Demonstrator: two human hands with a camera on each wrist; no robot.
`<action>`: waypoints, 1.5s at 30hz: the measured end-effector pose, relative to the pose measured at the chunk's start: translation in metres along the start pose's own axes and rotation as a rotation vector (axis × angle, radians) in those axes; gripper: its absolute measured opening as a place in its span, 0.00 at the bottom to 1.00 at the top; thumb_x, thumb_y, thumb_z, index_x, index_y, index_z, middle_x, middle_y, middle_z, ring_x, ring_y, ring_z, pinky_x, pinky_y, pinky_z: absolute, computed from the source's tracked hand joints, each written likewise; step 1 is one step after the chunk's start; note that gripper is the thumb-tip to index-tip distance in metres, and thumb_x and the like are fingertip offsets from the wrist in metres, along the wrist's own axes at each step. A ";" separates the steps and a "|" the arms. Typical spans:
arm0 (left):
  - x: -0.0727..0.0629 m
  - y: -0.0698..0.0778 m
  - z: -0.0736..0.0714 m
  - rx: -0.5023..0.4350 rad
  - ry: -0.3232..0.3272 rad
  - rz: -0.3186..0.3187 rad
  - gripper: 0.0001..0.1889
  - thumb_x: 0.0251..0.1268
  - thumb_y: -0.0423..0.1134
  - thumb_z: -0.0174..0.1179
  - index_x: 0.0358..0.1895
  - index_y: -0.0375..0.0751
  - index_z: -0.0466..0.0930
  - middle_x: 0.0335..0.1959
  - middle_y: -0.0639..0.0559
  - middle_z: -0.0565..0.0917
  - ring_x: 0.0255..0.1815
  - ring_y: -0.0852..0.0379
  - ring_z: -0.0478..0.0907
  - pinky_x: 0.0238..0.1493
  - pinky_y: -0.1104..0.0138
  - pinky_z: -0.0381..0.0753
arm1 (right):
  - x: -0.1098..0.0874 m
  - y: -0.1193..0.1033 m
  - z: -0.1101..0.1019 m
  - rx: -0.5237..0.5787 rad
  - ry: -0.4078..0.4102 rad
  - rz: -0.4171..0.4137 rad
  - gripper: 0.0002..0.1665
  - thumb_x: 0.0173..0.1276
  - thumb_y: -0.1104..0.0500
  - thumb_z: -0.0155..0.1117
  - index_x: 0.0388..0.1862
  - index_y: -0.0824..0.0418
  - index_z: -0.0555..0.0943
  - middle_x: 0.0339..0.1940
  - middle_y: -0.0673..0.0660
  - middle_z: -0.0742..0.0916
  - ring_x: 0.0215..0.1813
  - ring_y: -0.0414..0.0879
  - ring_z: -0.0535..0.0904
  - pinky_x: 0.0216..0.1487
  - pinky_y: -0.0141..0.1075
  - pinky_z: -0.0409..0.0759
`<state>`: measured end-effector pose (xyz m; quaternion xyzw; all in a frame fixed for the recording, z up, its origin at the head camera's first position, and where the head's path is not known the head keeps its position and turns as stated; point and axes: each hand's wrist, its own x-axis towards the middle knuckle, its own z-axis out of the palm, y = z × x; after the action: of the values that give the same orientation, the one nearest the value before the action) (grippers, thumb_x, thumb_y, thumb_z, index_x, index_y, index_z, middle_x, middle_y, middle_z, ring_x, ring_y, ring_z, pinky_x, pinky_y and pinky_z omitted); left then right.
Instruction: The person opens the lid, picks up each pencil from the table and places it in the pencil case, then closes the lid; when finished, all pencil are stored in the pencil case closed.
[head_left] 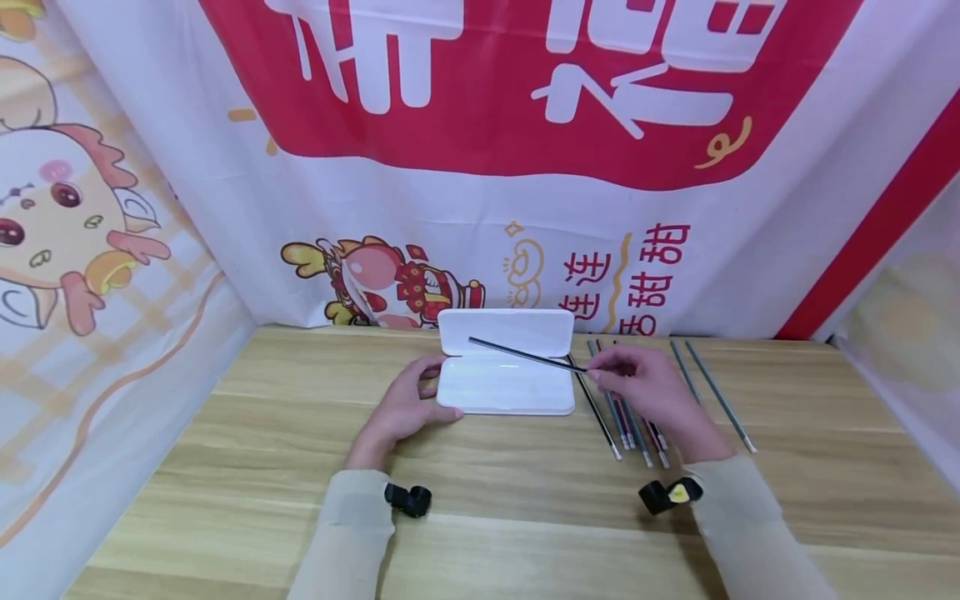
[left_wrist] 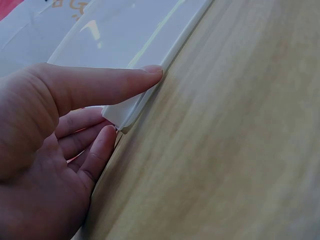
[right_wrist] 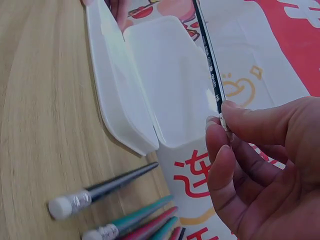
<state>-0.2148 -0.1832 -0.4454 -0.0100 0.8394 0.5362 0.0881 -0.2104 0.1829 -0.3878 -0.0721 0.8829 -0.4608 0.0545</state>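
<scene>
A white pencil case lies with its lid raised at the back. My left hand holds the case's left end, thumb along the front edge and fingers around the side. In the left wrist view, the thumb rests straight on the rim of the case. My right hand pinches a black pencil near its eraser end, between thumb and fingers. The pencil slants over the case, pointing left. The letters HB show on its barrel in the right wrist view.
Several pencils in black, teal and dark red lie right of the case, partly under my right hand; a black pencil is closest to it. Farther right lies a teal pencil beside another. A printed cloth hangs behind the wooden table.
</scene>
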 end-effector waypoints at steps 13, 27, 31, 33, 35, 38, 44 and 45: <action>-0.002 0.000 -0.001 -0.011 0.000 -0.001 0.48 0.55 0.32 0.82 0.80 0.48 0.68 0.79 0.41 0.72 0.73 0.38 0.78 0.74 0.48 0.81 | 0.025 -0.003 0.031 -0.065 0.036 -0.014 0.09 0.76 0.57 0.70 0.51 0.57 0.90 0.47 0.58 0.90 0.47 0.51 0.81 0.45 0.38 0.79; 0.001 0.000 0.001 -0.011 0.001 0.008 0.47 0.55 0.31 0.82 0.80 0.48 0.69 0.76 0.41 0.75 0.71 0.39 0.80 0.73 0.49 0.82 | 0.035 0.001 0.053 -0.155 0.090 -0.064 0.05 0.76 0.61 0.70 0.46 0.57 0.90 0.45 0.57 0.90 0.46 0.51 0.82 0.43 0.38 0.79; -0.001 0.003 0.002 0.011 0.010 0.017 0.46 0.56 0.31 0.82 0.79 0.47 0.70 0.76 0.41 0.75 0.71 0.39 0.81 0.72 0.50 0.83 | 0.038 0.005 0.056 -0.178 0.100 -0.092 0.05 0.75 0.63 0.70 0.45 0.59 0.91 0.44 0.58 0.91 0.46 0.51 0.84 0.47 0.41 0.80; -0.002 0.005 0.002 0.026 0.012 0.026 0.46 0.56 0.31 0.82 0.79 0.47 0.70 0.76 0.41 0.75 0.71 0.39 0.81 0.71 0.51 0.83 | 0.039 0.006 0.057 -0.194 0.102 -0.091 0.05 0.75 0.62 0.71 0.45 0.58 0.91 0.43 0.57 0.92 0.46 0.51 0.84 0.48 0.43 0.80; -0.002 0.006 0.002 0.038 0.015 0.024 0.45 0.56 0.30 0.82 0.79 0.47 0.71 0.76 0.41 0.75 0.70 0.40 0.81 0.71 0.52 0.84 | 0.040 0.006 0.058 -0.202 0.098 -0.086 0.05 0.75 0.62 0.71 0.44 0.57 0.91 0.43 0.56 0.92 0.46 0.50 0.84 0.48 0.43 0.81; -0.003 0.007 0.002 0.051 0.023 0.015 0.45 0.56 0.30 0.82 0.78 0.47 0.71 0.76 0.41 0.76 0.68 0.41 0.83 0.69 0.52 0.85 | 0.041 0.007 0.059 -0.202 0.084 -0.074 0.05 0.75 0.62 0.71 0.44 0.56 0.91 0.43 0.56 0.92 0.45 0.50 0.84 0.47 0.42 0.80; -0.003 0.009 0.003 0.071 0.041 -0.018 0.46 0.54 0.31 0.83 0.78 0.50 0.72 0.75 0.42 0.78 0.64 0.43 0.86 0.68 0.51 0.86 | 0.042 0.009 0.061 -0.181 0.079 -0.067 0.05 0.74 0.63 0.71 0.44 0.56 0.92 0.43 0.56 0.92 0.45 0.49 0.83 0.47 0.40 0.78; -0.003 0.009 0.003 0.075 0.045 -0.018 0.46 0.54 0.31 0.83 0.78 0.50 0.72 0.74 0.42 0.78 0.63 0.44 0.86 0.67 0.51 0.86 | 0.041 0.009 0.062 -0.180 0.081 -0.070 0.05 0.74 0.63 0.71 0.43 0.57 0.92 0.43 0.56 0.92 0.45 0.50 0.83 0.47 0.41 0.78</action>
<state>-0.2120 -0.1770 -0.4383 -0.0263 0.8605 0.5032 0.0745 -0.2417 0.1308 -0.4311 -0.0888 0.9191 -0.3838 -0.0042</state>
